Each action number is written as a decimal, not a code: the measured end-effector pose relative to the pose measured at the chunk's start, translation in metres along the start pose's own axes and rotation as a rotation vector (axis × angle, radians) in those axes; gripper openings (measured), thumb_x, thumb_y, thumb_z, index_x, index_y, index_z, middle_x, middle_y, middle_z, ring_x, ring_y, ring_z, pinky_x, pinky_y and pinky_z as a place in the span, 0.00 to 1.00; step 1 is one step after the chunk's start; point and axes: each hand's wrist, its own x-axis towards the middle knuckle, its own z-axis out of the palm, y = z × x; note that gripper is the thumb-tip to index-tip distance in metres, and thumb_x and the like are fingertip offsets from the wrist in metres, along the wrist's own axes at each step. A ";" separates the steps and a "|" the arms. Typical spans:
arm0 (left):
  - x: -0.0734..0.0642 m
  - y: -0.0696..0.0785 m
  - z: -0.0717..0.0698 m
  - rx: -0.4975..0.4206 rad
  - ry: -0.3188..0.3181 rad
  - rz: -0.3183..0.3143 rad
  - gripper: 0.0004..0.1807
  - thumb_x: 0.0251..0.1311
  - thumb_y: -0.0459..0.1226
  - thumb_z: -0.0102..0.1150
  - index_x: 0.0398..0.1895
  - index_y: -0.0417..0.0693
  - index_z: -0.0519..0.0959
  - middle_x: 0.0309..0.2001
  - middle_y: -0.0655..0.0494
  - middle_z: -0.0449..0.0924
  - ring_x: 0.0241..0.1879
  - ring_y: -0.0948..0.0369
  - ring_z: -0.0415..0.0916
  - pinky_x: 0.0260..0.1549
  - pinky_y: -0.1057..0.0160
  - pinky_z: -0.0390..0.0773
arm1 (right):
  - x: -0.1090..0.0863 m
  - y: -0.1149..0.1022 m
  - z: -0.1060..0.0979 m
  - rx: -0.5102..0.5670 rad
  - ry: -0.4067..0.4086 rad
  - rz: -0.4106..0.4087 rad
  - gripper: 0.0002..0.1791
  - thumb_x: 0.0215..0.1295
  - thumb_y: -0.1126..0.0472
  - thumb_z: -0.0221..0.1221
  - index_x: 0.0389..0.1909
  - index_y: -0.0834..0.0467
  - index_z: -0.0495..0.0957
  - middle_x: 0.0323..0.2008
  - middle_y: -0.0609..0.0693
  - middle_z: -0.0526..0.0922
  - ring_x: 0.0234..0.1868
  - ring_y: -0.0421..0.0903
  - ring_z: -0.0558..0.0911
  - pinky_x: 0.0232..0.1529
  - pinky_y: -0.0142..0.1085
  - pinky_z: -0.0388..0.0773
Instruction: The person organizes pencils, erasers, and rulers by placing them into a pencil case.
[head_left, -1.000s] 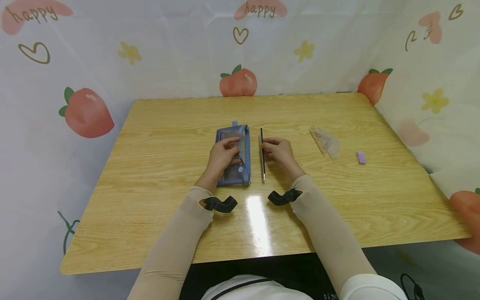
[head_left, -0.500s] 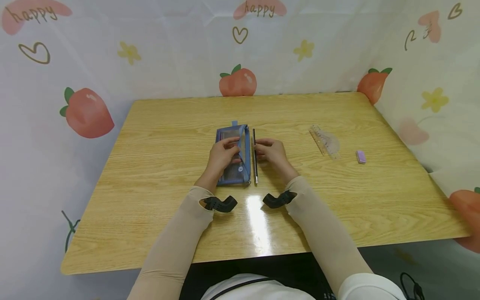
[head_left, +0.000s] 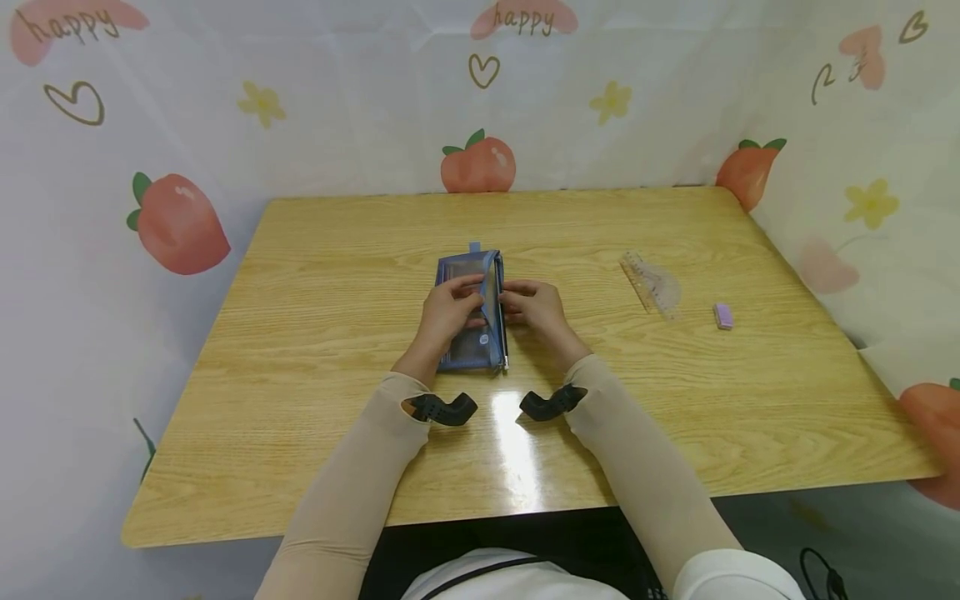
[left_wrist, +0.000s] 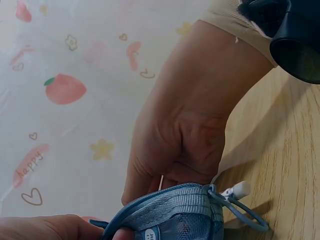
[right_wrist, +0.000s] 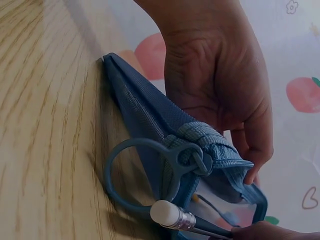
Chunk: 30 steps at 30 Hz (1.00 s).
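Note:
A blue mesh pencil case (head_left: 463, 358) lies on the table with its zipped mouth gaping to the right. My left hand (head_left: 450, 310) grips the upper edge of that mouth, thumb and fingers on either side of the fabric. Against the case's right side, my right hand (head_left: 537, 310) pinches a dark pencil (head_left: 506, 360) that runs along the mouth. The pencil's white eraser end (right_wrist: 166, 214) sticks out by the ring-shaped zipper pull (right_wrist: 111, 170) in the right wrist view. Most of the pencil's shaft is hidden behind the case and fingers.
Right of my hands lie a clear ruler (head_left: 634, 282) and a clear protractor (head_left: 664, 290), overlapping. A purple eraser (head_left: 723, 316) sits farther right. The wooden table (head_left: 337, 275) meets a patterned wall cloth (head_left: 360, 150) at the back.
My right hand has brought the pencil leftward from beside the pencil case up against its gaping mouth. My left hand keeps its hold on the case's edge.

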 end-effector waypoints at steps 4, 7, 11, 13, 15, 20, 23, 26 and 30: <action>0.001 -0.001 0.000 -0.004 -0.003 0.001 0.20 0.55 0.28 0.54 0.51 0.50 0.76 0.46 0.49 0.74 0.36 0.55 0.77 0.28 0.61 0.82 | 0.000 -0.001 0.001 -0.001 0.005 -0.003 0.15 0.56 0.68 0.59 0.46 0.67 0.77 0.36 0.60 0.80 0.26 0.45 0.81 0.33 0.39 0.82; 0.001 -0.001 0.000 0.000 -0.002 0.001 0.20 0.55 0.29 0.54 0.51 0.51 0.76 0.46 0.49 0.74 0.36 0.56 0.77 0.28 0.61 0.82 | 0.000 -0.001 0.002 -0.008 0.010 -0.009 0.15 0.56 0.68 0.59 0.45 0.67 0.77 0.36 0.59 0.80 0.28 0.46 0.81 0.34 0.39 0.81; 0.000 -0.001 0.001 0.005 -0.002 0.000 0.20 0.54 0.29 0.54 0.51 0.50 0.76 0.46 0.49 0.74 0.35 0.56 0.77 0.28 0.62 0.82 | 0.001 -0.001 0.002 -0.019 0.022 -0.020 0.14 0.56 0.67 0.59 0.44 0.66 0.78 0.36 0.59 0.81 0.28 0.46 0.81 0.34 0.39 0.81; 0.000 0.000 0.002 0.007 -0.001 0.000 0.20 0.54 0.29 0.54 0.51 0.50 0.77 0.45 0.49 0.74 0.35 0.56 0.77 0.27 0.62 0.82 | 0.002 -0.001 0.002 -0.024 0.028 -0.027 0.14 0.56 0.67 0.59 0.44 0.66 0.78 0.36 0.59 0.81 0.28 0.46 0.81 0.34 0.39 0.81; 0.000 0.000 0.002 0.009 0.000 0.000 0.20 0.54 0.28 0.54 0.51 0.49 0.77 0.45 0.49 0.74 0.35 0.56 0.77 0.27 0.62 0.82 | 0.002 -0.001 0.002 -0.029 0.034 -0.036 0.14 0.56 0.67 0.59 0.44 0.66 0.78 0.36 0.59 0.81 0.27 0.46 0.81 0.34 0.40 0.81; 0.000 0.000 0.003 0.007 0.004 -0.001 0.19 0.54 0.28 0.54 0.51 0.49 0.77 0.45 0.49 0.74 0.35 0.56 0.77 0.27 0.62 0.82 | 0.003 -0.001 0.003 -0.022 0.042 -0.046 0.14 0.56 0.68 0.59 0.44 0.66 0.78 0.36 0.59 0.81 0.27 0.47 0.82 0.35 0.41 0.81; 0.000 0.000 0.002 0.010 0.004 0.000 0.19 0.54 0.28 0.54 0.51 0.49 0.77 0.45 0.49 0.74 0.34 0.56 0.77 0.27 0.62 0.82 | 0.003 -0.003 0.003 -0.016 0.049 -0.043 0.14 0.55 0.68 0.59 0.43 0.67 0.78 0.36 0.59 0.81 0.29 0.47 0.82 0.36 0.41 0.81; 0.000 -0.001 0.003 0.018 0.006 0.002 0.19 0.54 0.28 0.54 0.51 0.49 0.77 0.44 0.49 0.74 0.34 0.56 0.77 0.27 0.62 0.82 | 0.003 -0.005 0.004 -0.019 0.054 -0.040 0.14 0.55 0.68 0.59 0.43 0.67 0.78 0.36 0.59 0.81 0.30 0.47 0.82 0.37 0.42 0.81; -0.001 -0.001 0.003 0.029 0.009 0.008 0.20 0.54 0.28 0.54 0.51 0.49 0.77 0.43 0.48 0.75 0.33 0.56 0.77 0.27 0.62 0.82 | 0.004 -0.008 0.005 -0.023 0.055 -0.034 0.14 0.55 0.68 0.60 0.44 0.67 0.78 0.38 0.60 0.81 0.31 0.48 0.82 0.39 0.44 0.80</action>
